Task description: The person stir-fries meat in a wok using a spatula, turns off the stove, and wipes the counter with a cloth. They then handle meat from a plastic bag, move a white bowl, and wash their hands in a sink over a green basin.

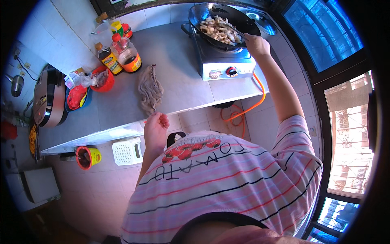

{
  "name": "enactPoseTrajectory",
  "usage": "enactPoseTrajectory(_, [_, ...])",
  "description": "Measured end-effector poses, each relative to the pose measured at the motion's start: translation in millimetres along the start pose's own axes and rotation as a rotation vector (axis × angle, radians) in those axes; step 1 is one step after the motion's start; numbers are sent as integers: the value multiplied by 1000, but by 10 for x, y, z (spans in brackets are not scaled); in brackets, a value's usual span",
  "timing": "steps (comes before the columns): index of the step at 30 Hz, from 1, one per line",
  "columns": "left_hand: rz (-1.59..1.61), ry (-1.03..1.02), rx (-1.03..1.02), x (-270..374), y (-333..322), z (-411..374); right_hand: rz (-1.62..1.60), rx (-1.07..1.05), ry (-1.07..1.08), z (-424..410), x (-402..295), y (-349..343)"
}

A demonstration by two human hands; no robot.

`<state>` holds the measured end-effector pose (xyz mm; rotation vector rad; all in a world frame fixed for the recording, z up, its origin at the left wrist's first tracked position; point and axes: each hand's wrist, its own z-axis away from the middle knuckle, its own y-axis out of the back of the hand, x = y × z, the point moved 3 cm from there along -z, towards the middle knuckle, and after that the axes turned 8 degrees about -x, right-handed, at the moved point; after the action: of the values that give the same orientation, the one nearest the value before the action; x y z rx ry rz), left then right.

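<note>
My right hand (257, 45) grips the handle of a metal spatula (236, 29), whose head rests among the food. Pale, browned pieces of food (220, 30), perhaps meat, lie in a dark wok (248, 24). The wok sits on a single-burner gas stove (227, 65) with a red-ringed knob. My left hand (156, 127) hovers by the front edge of the counter, fingers loosely curled and no object visible in it. Just beyond its fingertips lies a crumpled grey-brown cloth (150, 90); whether they touch is unclear.
Sauce bottles (126, 58) and a red bowl (105, 80) stand left on the grey counter (176, 52), near a rice cooker (50, 96). A glass lid (262, 22) lies behind the wok. An orange gas hose (260, 88) hangs over the edge. Below are a white stool (126, 151) and a bin (86, 157).
</note>
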<state>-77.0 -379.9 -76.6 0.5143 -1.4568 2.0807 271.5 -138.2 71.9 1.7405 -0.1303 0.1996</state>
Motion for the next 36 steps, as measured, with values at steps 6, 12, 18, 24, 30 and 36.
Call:
enactPoseTrajectory(6, [2, 9, 42, -61, 165, 57, -144, 136, 77, -40, -80, 226])
enactPoseTrajectory(12, [-43, -41, 116, 27, 182, 161, 59, 96, 219, 234, 166, 376])
enactPoseTrajectory(18, [-63, -27, 105, -9, 160, 114, 60, 34, 252, 466, 174, 344])
enactPoseTrajectory(24, [-92, 25, -16, -21, -92, 33, -59, 13, -72, 244, 391, 291])
enactPoseTrajectory(30, [-59, 52, 126, -76, 274, 63, -212, -117, 6, 800, 589, 1012])
enactPoseTrajectory(36, [-72, 71, 45, -62, 72, 15, -39, -47, -76, 246, 90, 151])
